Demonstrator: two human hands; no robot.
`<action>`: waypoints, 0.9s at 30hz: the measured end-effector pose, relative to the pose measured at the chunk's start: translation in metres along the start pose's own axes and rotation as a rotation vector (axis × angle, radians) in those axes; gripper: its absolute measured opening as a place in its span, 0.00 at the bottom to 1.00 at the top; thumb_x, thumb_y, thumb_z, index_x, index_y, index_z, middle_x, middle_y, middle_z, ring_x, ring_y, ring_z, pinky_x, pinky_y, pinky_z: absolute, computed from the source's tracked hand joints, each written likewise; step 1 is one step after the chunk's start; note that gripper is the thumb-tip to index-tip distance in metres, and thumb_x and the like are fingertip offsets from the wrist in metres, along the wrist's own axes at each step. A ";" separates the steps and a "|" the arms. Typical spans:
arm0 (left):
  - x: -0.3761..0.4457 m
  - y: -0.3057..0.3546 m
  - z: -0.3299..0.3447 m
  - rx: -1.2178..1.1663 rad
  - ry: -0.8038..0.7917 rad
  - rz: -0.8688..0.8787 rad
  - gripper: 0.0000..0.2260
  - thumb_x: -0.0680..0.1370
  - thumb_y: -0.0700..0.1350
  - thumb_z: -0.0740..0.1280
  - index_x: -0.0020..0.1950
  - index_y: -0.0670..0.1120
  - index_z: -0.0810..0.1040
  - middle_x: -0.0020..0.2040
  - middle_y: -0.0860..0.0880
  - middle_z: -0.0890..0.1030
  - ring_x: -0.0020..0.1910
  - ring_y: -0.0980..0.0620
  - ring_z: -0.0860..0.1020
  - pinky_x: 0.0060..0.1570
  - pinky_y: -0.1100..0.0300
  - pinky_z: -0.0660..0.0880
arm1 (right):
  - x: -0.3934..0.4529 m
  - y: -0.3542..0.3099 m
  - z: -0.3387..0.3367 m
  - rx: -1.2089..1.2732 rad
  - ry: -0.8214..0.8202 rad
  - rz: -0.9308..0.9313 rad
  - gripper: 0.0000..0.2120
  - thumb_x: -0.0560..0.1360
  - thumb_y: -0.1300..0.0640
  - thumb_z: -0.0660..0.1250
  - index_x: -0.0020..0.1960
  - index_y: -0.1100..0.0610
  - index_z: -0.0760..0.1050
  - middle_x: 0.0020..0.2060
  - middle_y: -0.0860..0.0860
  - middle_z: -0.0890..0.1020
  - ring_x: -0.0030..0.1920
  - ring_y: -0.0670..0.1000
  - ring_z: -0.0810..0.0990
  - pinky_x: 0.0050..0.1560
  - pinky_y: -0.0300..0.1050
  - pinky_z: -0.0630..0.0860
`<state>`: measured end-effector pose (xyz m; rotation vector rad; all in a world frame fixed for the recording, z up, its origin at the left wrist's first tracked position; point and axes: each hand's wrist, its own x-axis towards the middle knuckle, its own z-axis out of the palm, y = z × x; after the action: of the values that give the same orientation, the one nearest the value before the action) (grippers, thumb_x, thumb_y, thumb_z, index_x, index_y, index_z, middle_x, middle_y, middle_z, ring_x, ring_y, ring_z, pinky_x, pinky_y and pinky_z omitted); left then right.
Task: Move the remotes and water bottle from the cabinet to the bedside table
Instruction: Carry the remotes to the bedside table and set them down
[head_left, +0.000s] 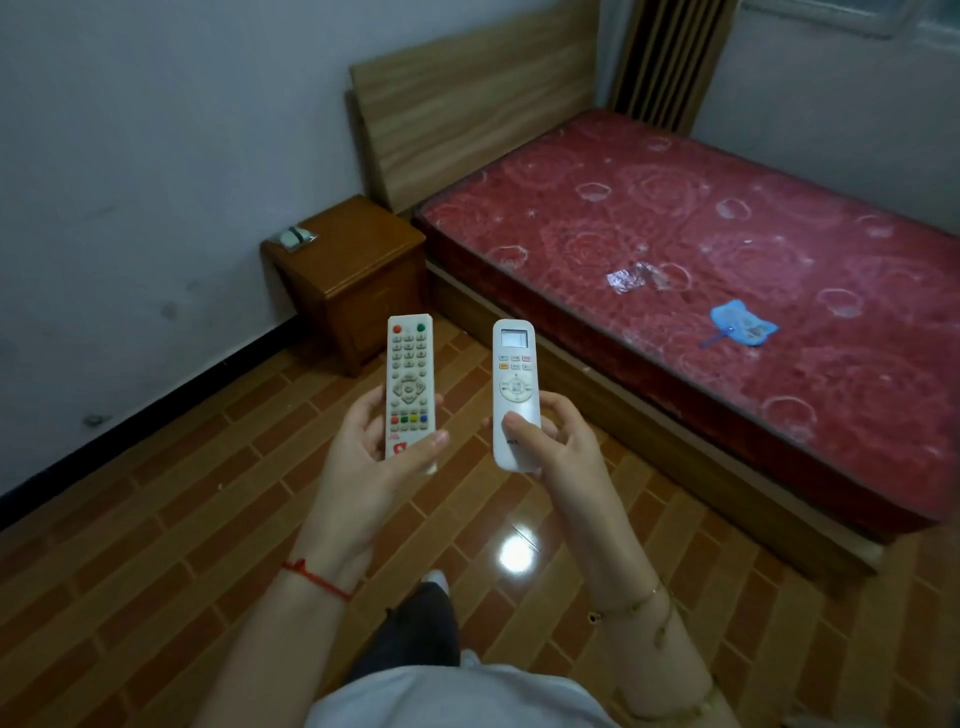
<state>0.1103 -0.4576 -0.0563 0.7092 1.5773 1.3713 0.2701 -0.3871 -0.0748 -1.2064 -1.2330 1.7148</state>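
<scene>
My left hand (363, 457) grips a white TV remote (409, 374) with coloured buttons, held upright in front of me. A white air-conditioner remote (514, 379) with a small screen is held upright in my right hand (556, 447), thumb on its lower face. The two remotes are side by side and apart. Beyond them, against the wall, stands the brown wooden bedside table (358, 260). No water bottle or cabinet is in view.
A small plastic-wrapped item (293, 238) lies on the bedside table's back left corner. A bed with a red mattress (701, 270) and wooden headboard (467, 98) fills the right. A foil scrap (631, 278) and blue packet (743, 325) lie on it. Tiled floor (182, 545) stretches below.
</scene>
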 end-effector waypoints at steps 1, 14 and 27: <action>0.012 0.001 0.003 -0.005 0.010 -0.008 0.36 0.68 0.42 0.74 0.73 0.53 0.65 0.53 0.59 0.84 0.50 0.65 0.81 0.49 0.61 0.78 | 0.013 -0.001 -0.001 -0.004 -0.008 0.004 0.16 0.77 0.54 0.69 0.63 0.50 0.72 0.46 0.44 0.87 0.50 0.46 0.85 0.49 0.42 0.78; 0.221 0.042 0.032 -0.098 0.090 0.000 0.31 0.71 0.38 0.74 0.70 0.53 0.68 0.55 0.55 0.84 0.56 0.56 0.81 0.55 0.55 0.78 | 0.229 -0.049 -0.001 -0.051 -0.090 0.017 0.13 0.77 0.55 0.69 0.61 0.50 0.73 0.45 0.45 0.87 0.46 0.44 0.85 0.46 0.42 0.77; 0.399 0.098 0.022 -0.106 0.187 -0.030 0.34 0.70 0.39 0.74 0.72 0.55 0.66 0.57 0.56 0.83 0.60 0.55 0.79 0.60 0.51 0.77 | 0.426 -0.113 0.044 -0.091 -0.183 0.032 0.14 0.77 0.55 0.69 0.61 0.52 0.73 0.46 0.47 0.86 0.44 0.43 0.85 0.43 0.39 0.78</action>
<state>-0.0547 -0.0803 -0.0638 0.5035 1.6389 1.5222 0.0912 0.0182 -0.0837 -1.1462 -1.4205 1.8430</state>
